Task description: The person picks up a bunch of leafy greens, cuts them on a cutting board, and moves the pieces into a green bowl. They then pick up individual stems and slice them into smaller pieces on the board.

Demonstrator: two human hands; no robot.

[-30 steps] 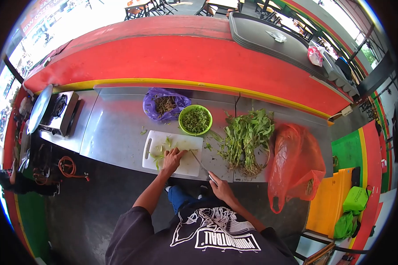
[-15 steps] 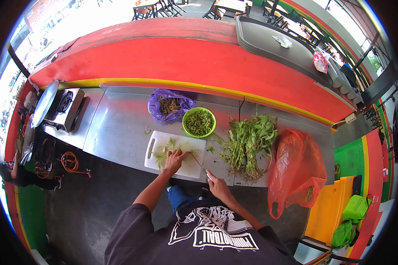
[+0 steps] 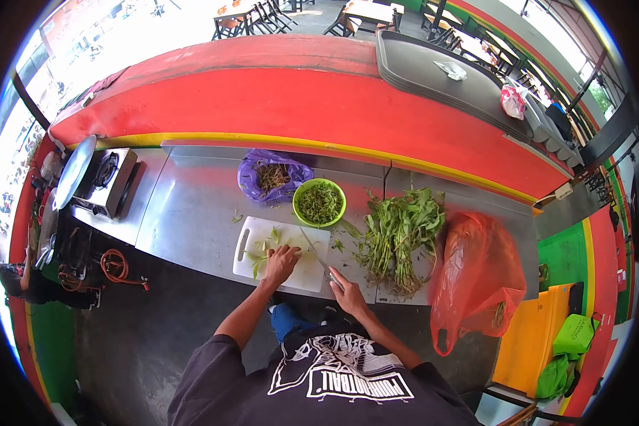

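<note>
My left hand (image 3: 282, 263) is on the white cutting board (image 3: 312, 280), its fingers bunched and pressed down on some leafy green stalks (image 3: 258, 257). Part of those greens is hidden under the fingers. In my right hand (image 3: 347, 291), at the board's right edge, is the handle of a knife (image 3: 313, 248). Its blade slants away over the board, apart from my left fingers. Just behind the board stands a light green bowl (image 3: 343, 206) of chopped greens (image 3: 319, 201). A big bunch of leafy greens with roots (image 3: 401, 238) lies to the right.
A purple plastic bag (image 3: 248, 174) with stem and root scraps sits behind the board on the steel counter (image 3: 192, 213). An orange plastic bag (image 3: 476, 277) hangs over the counter's right front edge. A gas stove (image 3: 110, 177) stands far left. Trays (image 3: 419, 60) rest on the red wall (image 3: 263, 99).
The knife blade has swung away from my left fingers, its tip now farther toward the bowl. My left hand has shifted slightly right, with its fingers bunched closer.
</note>
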